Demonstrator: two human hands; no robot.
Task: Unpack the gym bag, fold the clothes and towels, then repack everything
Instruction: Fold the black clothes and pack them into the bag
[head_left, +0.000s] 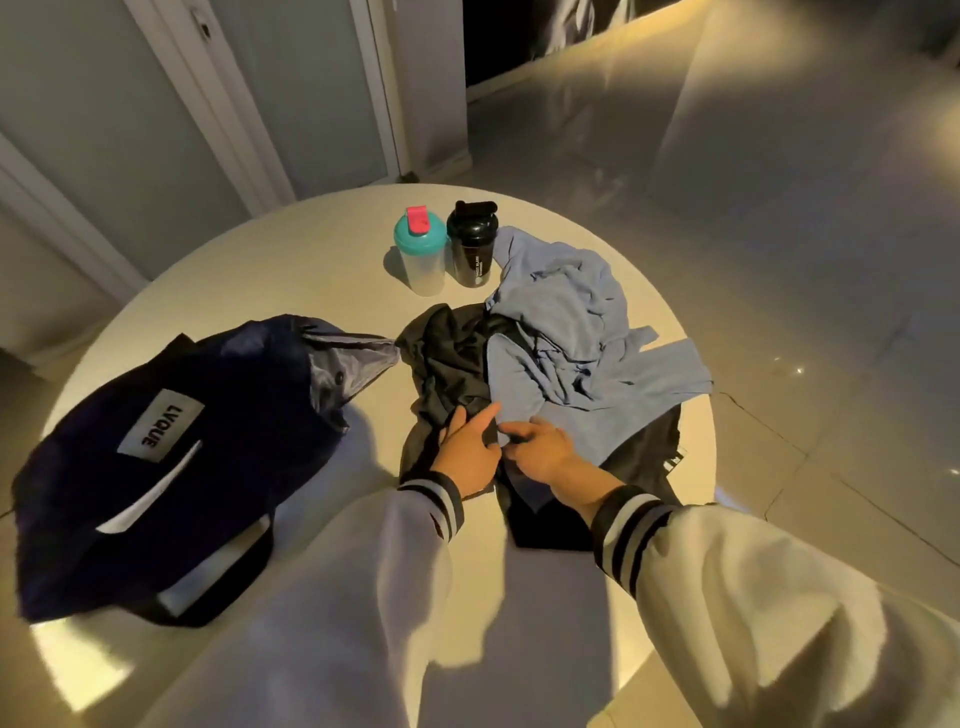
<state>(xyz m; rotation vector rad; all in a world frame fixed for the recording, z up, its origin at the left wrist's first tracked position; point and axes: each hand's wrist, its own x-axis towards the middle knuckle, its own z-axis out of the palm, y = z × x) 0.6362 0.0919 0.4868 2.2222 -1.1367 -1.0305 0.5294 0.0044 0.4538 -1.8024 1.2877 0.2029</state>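
The blue cloth (571, 338), heaped over black clothes (447, 364) on the bench (291, 270), looks light and limp, so we favour its near hem, which our right grip (540, 449) pinches while our left grip (470, 452) lies flat-fingered.

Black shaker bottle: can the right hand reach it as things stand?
Probably yes. The black shaker bottle stands upright beyond the blue cloth, which lies low between it and the right hand; nothing tall blocks the way.

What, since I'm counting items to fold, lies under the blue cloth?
Black clothing lies under the blue cloth, showing at its left and lower right edges. How many black pieces, or anything else beneath, is hidden.
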